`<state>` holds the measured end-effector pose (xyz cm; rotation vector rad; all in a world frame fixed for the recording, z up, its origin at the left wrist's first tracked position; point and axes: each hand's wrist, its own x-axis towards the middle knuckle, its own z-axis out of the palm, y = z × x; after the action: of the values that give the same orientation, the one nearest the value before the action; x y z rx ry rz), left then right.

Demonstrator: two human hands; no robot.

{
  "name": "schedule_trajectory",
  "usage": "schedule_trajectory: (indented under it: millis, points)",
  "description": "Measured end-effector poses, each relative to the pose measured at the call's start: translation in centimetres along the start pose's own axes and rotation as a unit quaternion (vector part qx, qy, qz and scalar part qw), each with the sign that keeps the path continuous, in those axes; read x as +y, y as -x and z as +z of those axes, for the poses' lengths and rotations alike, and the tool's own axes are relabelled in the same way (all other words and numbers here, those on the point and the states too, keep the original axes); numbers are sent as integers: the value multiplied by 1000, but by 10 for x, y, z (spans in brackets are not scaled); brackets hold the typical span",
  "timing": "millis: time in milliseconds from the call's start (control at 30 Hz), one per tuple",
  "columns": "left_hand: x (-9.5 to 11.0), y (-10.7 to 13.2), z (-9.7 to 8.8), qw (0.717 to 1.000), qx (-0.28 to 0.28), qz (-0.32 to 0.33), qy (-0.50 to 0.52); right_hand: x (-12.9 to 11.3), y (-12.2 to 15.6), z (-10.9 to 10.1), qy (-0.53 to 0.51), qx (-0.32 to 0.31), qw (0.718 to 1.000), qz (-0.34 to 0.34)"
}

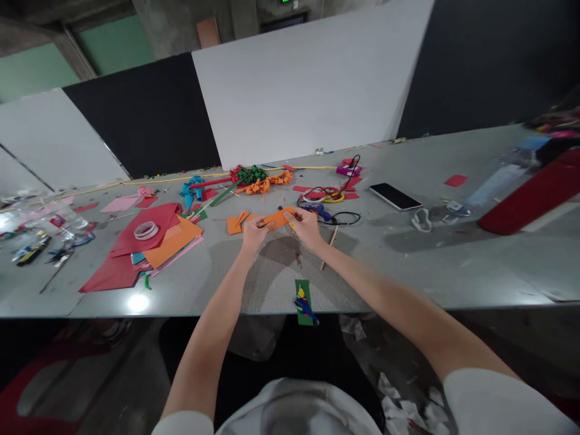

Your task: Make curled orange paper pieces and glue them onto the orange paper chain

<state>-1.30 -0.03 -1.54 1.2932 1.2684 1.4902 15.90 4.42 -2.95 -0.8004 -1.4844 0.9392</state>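
Note:
Between my two hands, low over the table, is a strip of orange paper (277, 219). My left hand (254, 232) pinches its left end, fingers closed. At the other end, my right hand (304, 228) is closed on the paper, with a small yellow bit showing under its fingers. More orange paper (234, 226) lies just left of my left hand. Beyond my right hand rests a blue glue gun (319, 211) with a black cord. Near the table's front edge, a blue and yellow object (303, 302) lies on a green paper strip (302, 285); its kind is unclear.
At left, a roll of tape (145, 230) sits on red paper (122, 254), beside orange sheets (174, 243). Behind my hands are paper flowers in green (252, 174), orange (276, 180) and blue (193, 188). A phone (395, 197) and a red cylinder (530, 196) are at right.

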Motion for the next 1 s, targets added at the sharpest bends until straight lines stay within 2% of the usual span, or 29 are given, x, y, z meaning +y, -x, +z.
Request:
schedule_trajectory:
  millis: [100, 200, 333, 467, 600, 767, 1000]
  points:
    - [-1, -1, 0, 1000, -6, 5, -27, -1, 0, 0, 5, 16, 1000, -20]
    - [-2, -1, 1, 1000, -19, 6, -23, -4, 0, -1, -6, 30, 1000, -5]
    - [-3, -1, 2, 997, -15, -24, 68, -12, 2, 1, -38, 31, 999, 23]
    - [0, 0, 2, 990, -35, -31, 129, -21, 7, 3, 17, -5, 1000, -8]
    - [1, 1, 3, 995, -39, -38, 85, -24, 6, 0, 87, -22, 995, -53]
    - [-1, -2, 0, 1000, -7, 10, -15, -23, 3, -4, 146, -48, 985, -79]
    - [-3, -2, -4, 1000, 10, 3, -18, -17, 4, 0, 52, -85, 994, -38]
